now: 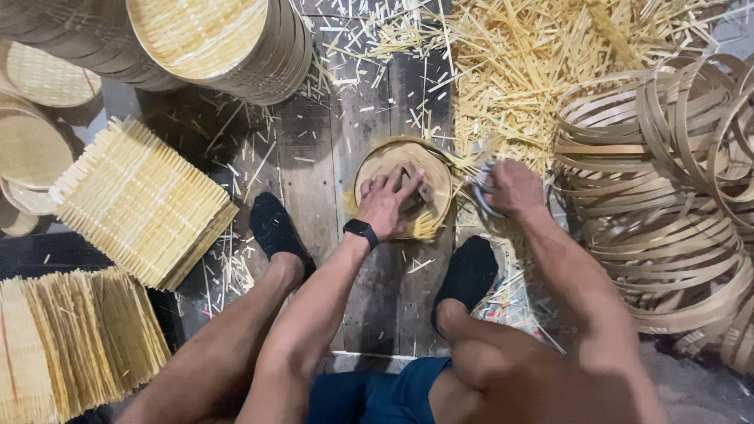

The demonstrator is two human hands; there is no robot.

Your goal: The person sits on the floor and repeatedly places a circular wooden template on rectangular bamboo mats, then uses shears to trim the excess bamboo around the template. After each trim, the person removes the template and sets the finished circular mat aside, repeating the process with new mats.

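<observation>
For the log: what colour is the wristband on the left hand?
Black wristband, head view.

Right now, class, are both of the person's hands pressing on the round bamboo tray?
No: only the left hand rests on the round bamboo tray; the right hand is beside it.

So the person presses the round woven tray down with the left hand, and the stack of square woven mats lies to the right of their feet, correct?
Not quite. The head view shows the left hand pressing the round woven tray, but the square woven mats lie to the left of the feet; bent bamboo hoops are on the right.

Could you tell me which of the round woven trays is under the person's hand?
The small one on the floor planks between the feet, pressed by the left hand; the others sit stacked upper left.
</observation>
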